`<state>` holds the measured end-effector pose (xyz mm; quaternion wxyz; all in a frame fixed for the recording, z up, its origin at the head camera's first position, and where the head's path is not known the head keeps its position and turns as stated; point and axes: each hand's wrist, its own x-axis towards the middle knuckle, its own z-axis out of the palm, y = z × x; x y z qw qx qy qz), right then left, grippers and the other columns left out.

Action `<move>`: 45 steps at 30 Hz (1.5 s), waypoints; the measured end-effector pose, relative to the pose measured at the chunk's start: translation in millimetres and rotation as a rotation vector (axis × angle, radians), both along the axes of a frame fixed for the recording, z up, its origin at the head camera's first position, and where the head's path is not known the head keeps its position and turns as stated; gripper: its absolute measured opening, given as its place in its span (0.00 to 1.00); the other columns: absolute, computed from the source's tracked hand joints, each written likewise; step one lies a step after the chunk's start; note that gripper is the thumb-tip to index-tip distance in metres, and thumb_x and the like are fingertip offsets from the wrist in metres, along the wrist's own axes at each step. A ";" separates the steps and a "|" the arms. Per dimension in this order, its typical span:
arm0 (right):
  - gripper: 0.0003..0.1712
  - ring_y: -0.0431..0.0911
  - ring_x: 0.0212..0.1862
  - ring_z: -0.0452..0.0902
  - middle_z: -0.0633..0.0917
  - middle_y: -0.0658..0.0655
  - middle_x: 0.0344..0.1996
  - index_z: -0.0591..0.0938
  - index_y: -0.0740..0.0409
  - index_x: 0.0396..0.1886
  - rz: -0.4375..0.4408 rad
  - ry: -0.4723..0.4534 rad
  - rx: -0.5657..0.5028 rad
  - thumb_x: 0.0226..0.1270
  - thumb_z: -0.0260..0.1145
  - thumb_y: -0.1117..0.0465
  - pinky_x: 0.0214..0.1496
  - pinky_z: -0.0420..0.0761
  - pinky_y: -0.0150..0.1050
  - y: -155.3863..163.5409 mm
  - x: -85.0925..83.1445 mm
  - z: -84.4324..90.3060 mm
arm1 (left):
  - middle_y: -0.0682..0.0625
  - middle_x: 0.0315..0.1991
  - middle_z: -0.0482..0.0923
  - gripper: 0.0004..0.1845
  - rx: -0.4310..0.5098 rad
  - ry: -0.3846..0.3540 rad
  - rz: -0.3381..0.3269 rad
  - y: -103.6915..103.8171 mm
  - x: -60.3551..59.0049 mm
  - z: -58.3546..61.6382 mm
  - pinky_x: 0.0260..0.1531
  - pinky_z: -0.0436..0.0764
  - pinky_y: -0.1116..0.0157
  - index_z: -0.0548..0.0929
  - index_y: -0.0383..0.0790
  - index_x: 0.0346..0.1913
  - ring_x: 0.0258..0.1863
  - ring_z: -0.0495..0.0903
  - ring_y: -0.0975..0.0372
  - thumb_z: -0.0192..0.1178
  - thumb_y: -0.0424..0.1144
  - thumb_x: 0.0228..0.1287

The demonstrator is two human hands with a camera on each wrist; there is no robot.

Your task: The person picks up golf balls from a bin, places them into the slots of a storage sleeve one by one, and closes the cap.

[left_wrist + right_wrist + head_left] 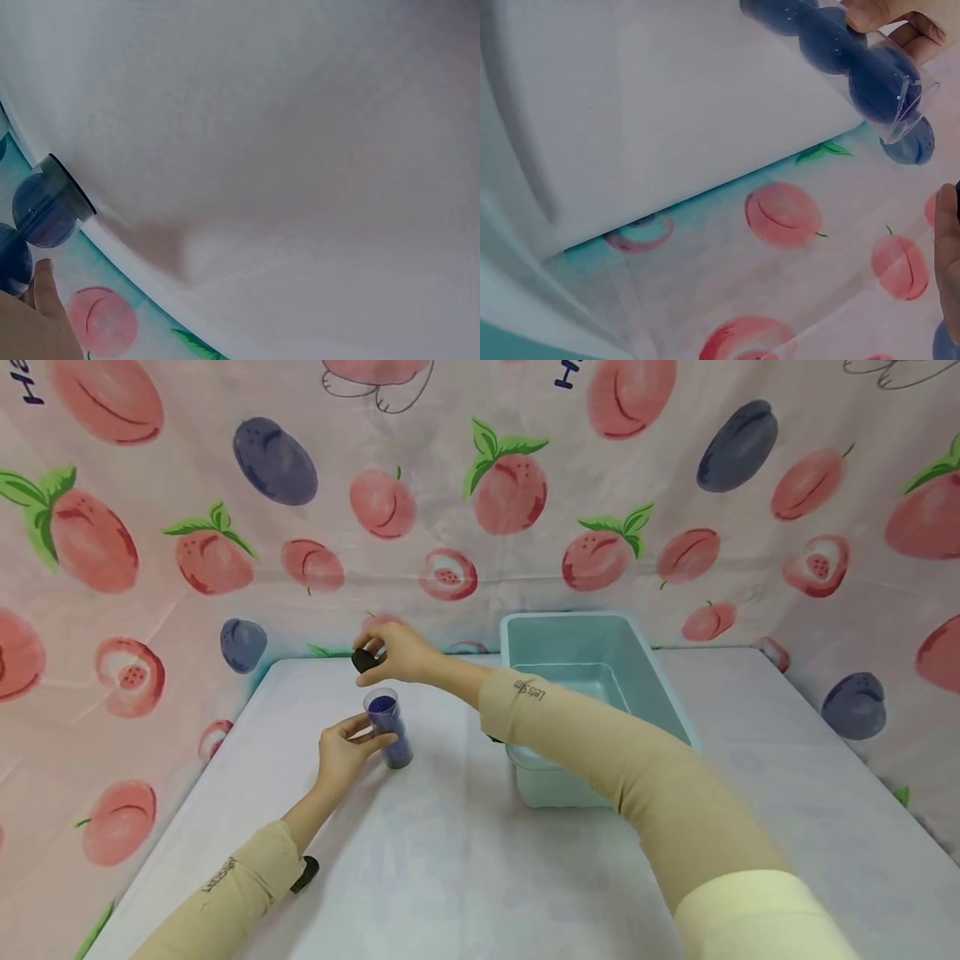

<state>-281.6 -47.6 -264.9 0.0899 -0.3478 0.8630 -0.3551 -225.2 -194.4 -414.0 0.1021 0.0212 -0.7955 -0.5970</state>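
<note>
In the head view a clear tube (401, 752) with blue balls inside stands on the table, its open end up. My left hand (347, 753) grips it between thumb and fingers. Above the opening and a little to the left, my right hand (402, 653) pinches a small black round piece (363, 661), which looks like a cap and stays apart from the tube. Several blue balls (832, 41) stacked along the tube show in the right wrist view. A dark base (73, 184) closes the tube's lower end in the left wrist view.
A light blue plastic bin (532, 785) stands right of the tube, partly covered by the right forearm. Beside the left sleeve lies a black object (305, 874), partly hidden. A fruit-print cloth (450, 468) hangs behind the white table (465, 877).
</note>
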 end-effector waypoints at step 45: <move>0.26 0.43 0.54 0.72 0.80 0.53 0.50 0.79 0.60 0.51 0.211 0.286 0.643 0.50 0.75 0.63 0.55 0.75 0.32 -24.4 2.2 -17.0 | 0.33 0.55 0.77 0.27 0.029 0.038 -0.017 1.5 3.4 -1.7 0.39 0.80 0.78 0.78 0.28 0.54 0.42 0.83 0.69 0.70 0.28 0.48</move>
